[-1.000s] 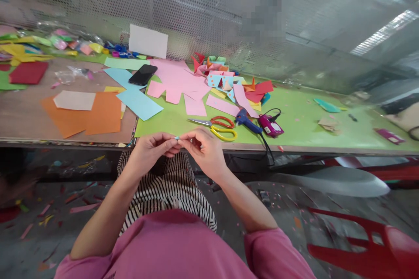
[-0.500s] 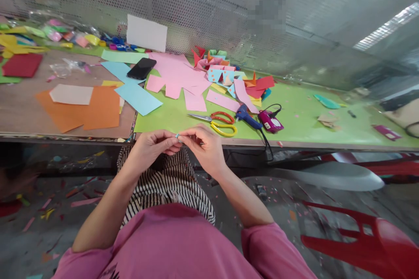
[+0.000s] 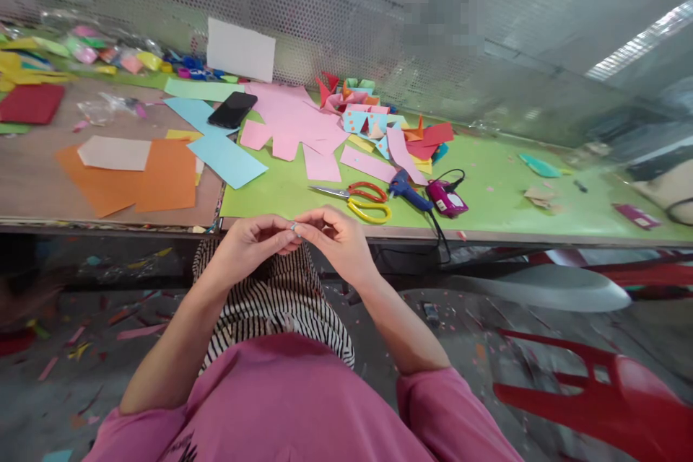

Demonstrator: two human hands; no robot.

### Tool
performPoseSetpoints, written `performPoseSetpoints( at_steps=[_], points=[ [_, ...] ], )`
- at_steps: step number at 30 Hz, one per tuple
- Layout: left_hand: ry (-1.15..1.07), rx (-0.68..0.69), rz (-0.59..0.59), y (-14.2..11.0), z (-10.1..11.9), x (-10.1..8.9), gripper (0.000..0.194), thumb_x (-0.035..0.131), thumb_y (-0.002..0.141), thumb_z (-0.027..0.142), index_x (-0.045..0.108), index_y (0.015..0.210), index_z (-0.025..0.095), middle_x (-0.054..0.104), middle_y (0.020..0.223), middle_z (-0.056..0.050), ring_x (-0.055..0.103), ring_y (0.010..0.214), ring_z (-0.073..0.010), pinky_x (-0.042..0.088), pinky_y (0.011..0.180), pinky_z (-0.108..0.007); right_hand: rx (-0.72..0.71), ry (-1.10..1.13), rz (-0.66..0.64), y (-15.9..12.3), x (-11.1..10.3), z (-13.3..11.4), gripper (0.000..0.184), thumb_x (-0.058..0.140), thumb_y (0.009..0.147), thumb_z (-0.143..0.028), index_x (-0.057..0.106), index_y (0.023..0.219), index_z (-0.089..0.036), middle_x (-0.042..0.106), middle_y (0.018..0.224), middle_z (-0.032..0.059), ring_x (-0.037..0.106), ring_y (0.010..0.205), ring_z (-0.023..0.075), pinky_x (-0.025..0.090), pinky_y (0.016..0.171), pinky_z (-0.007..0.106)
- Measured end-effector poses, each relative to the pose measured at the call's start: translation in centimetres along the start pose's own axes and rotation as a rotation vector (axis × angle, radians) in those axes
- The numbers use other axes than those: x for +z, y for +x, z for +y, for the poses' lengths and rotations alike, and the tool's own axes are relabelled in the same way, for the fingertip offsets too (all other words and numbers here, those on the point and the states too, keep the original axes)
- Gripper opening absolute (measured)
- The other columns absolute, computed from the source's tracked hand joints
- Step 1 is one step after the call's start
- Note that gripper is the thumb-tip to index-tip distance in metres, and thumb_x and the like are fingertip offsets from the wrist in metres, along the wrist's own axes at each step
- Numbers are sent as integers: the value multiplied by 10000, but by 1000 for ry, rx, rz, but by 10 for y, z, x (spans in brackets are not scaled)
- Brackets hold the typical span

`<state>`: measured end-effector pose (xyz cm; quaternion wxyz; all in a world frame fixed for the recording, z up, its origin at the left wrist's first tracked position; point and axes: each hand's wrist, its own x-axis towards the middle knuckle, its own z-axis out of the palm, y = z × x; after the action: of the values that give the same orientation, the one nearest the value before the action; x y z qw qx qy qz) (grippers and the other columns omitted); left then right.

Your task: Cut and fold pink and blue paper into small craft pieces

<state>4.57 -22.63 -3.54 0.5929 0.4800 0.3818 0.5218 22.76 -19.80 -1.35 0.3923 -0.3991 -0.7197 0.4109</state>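
My left hand (image 3: 254, 245) and my right hand (image 3: 334, 240) meet over my lap at the table's front edge. Between their fingertips they pinch a tiny light-blue piece of paper (image 3: 293, 227), mostly covered by the fingers. Both hands are closed, thumbs against forefingers. Just beyond lie scissors (image 3: 357, 196), with one orange and one yellow handle loop. To the right of them rest a blue glue gun (image 3: 410, 192) and a magenta box (image 3: 447, 199) with a black cable.
Pink sheets (image 3: 295, 119), a light-blue sheet (image 3: 230, 160), orange paper (image 3: 165, 177) and a black phone (image 3: 232, 110) cover the table. Folded paper shapes (image 3: 357, 105) are heaped at the back. A red chair (image 3: 611, 390) stands to the right; paper scraps litter the floor.
My fingertips have shifted slightly around the tiny light-blue piece, which stays pinched between both hands. The view has moved a little; the things on the table lie as before.
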Motion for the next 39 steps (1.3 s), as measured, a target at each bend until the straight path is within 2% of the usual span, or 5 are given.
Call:
performPoseSetpoints(
  at_steps=[11, 18, 31, 34, 39],
  points=[
    [6, 36, 169, -1, -2, 7, 308, 850, 740, 448, 766, 837, 168, 783, 735, -29, 746, 672, -144, 623, 646, -217, 45, 52, 35, -5, 3, 3, 243, 711, 895, -442, 715, 968, -211, 719, 845, 11, 621, 692, 118, 478, 600, 241],
    [87, -17, 132, 0, -1, 8, 390, 809, 756, 527, 766, 876, 158, 794, 792, -64, 753, 708, -174, 641, 684, -280, -140, -122, 150, -7, 3, 0, 96, 698, 915, -306, 732, 892, -219, 705, 849, 13, 606, 690, 114, 476, 575, 235],
    [114, -12, 118, -3, -2, 10, 373, 792, 779, 519, 759, 883, 162, 792, 802, -64, 757, 748, -182, 637, 711, -284, -362, -375, 189, -8, 8, 5, 78, 613, 956, -204, 682, 920, -200, 698, 864, 41, 602, 668, 122, 508, 600, 269],
    [127, 2, 134, -2, -2, 9, 396, 767, 799, 545, 747, 846, 152, 782, 757, -65, 750, 710, -178, 633, 680, -278, -326, -373, 174, -8, 7, 5, 93, 613, 964, -247, 691, 924, -218, 703, 886, 42, 597, 675, 126, 512, 611, 277],
    [80, 58, 208, -1, -5, 12, 369, 764, 815, 528, 743, 833, 161, 789, 778, -57, 747, 704, -167, 622, 670, -257, -100, -156, 142, -8, 5, 3, 183, 629, 957, -372, 689, 936, -200, 679, 862, 31, 598, 680, 117, 481, 558, 235]
  ],
)
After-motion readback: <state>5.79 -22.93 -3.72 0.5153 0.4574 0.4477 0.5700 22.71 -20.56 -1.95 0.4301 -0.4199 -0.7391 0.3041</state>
